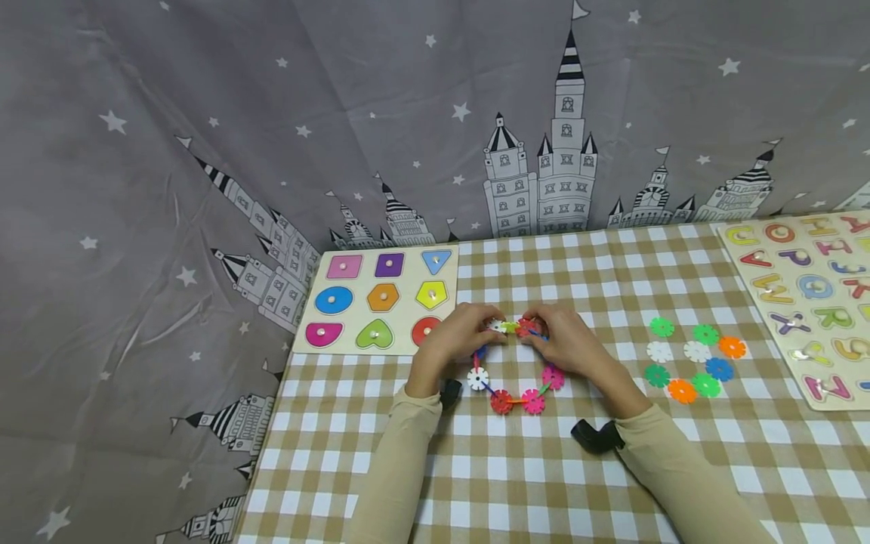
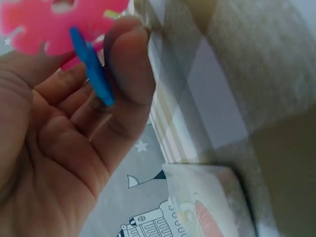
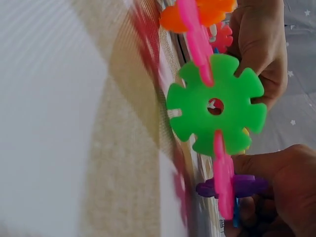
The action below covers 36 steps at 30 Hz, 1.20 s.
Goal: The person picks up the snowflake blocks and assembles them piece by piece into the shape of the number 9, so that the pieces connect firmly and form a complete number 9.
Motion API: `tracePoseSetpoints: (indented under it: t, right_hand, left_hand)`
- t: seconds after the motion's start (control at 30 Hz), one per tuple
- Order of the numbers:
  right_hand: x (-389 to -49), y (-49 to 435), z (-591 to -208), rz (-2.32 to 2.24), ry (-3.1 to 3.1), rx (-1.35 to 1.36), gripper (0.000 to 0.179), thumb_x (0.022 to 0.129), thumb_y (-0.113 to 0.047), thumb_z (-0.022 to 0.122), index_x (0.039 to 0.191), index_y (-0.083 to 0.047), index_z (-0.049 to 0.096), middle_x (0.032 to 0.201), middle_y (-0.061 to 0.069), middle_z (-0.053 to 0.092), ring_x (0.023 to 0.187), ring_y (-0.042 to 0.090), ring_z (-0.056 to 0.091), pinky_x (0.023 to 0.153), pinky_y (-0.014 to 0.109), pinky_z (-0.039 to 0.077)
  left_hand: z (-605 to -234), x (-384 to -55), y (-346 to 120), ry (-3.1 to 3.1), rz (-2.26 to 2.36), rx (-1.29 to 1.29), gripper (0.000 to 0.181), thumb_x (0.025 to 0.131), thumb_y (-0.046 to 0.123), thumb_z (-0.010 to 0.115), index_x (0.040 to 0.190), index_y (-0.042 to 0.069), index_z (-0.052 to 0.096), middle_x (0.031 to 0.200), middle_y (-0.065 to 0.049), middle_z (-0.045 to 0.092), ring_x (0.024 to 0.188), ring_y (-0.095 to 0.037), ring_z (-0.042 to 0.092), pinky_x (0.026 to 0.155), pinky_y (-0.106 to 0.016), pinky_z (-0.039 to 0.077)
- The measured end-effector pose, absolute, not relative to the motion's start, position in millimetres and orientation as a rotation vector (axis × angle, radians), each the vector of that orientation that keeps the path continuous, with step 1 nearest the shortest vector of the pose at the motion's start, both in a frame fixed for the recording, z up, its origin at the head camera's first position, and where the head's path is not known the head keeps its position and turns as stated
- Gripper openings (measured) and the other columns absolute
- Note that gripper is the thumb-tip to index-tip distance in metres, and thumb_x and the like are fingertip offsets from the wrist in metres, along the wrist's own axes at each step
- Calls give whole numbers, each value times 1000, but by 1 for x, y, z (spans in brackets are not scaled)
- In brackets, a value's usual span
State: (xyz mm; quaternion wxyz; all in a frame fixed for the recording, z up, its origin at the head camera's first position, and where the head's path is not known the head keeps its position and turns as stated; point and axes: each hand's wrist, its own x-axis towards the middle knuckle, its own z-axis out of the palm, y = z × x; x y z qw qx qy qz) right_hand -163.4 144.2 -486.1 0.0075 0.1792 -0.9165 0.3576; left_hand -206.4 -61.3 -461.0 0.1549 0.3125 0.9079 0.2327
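Several slotted plastic flower discs are joined edge to edge in a ring on the checked cloth, with a white disc (image 1: pixel 478 378) and a red disc (image 1: pixel 501 401) on its near side. At the ring's far side, my left hand (image 1: pixel 457 336) pinches a white piece with its fingertips. Across from it, my right hand (image 1: pixel 563 338) grips a red disc (image 1: pixel 526 327); a yellow-green disc (image 1: pixel 510 327) sits between the hands. A pink disc (image 2: pixel 59 24) and a blue disc (image 2: pixel 92 66) show close to the left fingers. In the right wrist view, a green disc (image 3: pixel 232 108) stands upright between pink discs.
Loose discs, among them an orange disc (image 1: pixel 682 391), lie to the right. A shape puzzle board (image 1: pixel 363 351) is at the back left, and a letter puzzle board (image 1: pixel 782 340) at the right edge. A grey castle-print curtain (image 1: pixel 408 91) hangs behind the table.
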Motion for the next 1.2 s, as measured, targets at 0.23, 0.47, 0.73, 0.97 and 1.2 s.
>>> tracePoseSetpoints:
  t: [0.23, 0.47, 0.73, 0.97, 1.2]
  right_hand:
    - [-166, 150, -487, 1167, -2803, 556, 34, 86, -18, 76, 114, -3, 65, 92, 7, 64, 80, 19, 53, 72, 35, 42]
    - [-166, 154, -486, 1169, -2804, 573, 38, 86, -16, 75, 120, -3, 64, 98, 9, 64, 88, 23, 54, 79, 39, 43]
    - [-167, 160, -487, 1136, -2831, 658, 49, 84, -15, 76, 129, -2, 60, 115, 14, 66, 103, 29, 56, 90, 47, 45]
    - [-168, 164, -487, 1105, -2881, 717, 52, 86, -18, 74, 133, -2, 57, 124, 16, 64, 107, 30, 54, 95, 48, 43]
    - [-163, 172, -471, 944, -3062, 449, 68, 84, -41, 74, 135, -1, 52, 119, 20, 59, 106, 35, 56, 90, 52, 48]
  left_hand:
    - [-458, -205, -61, 2579, 756, 814, 31, 89, 27, 73, 114, 10, 68, 94, -2, 66, 77, -13, 54, 73, -25, 45]
    - [-460, -206, -59, 2589, 734, 814, 32, 87, 26, 75, 112, 7, 67, 101, -5, 64, 87, -16, 54, 80, -29, 46]
    - [-459, -201, -52, 2662, 700, 732, 29, 87, 24, 75, 107, 5, 67, 91, -6, 55, 81, -16, 47, 72, -27, 40]
    - [-458, -198, -51, 2660, 621, 660, 32, 87, 30, 75, 108, 8, 67, 90, -4, 56, 79, -15, 49, 69, -25, 41]
    - [-449, -195, -59, 2671, 579, 587, 59, 84, 43, 76, 135, 19, 58, 111, -8, 56, 87, -18, 54, 76, -32, 48]
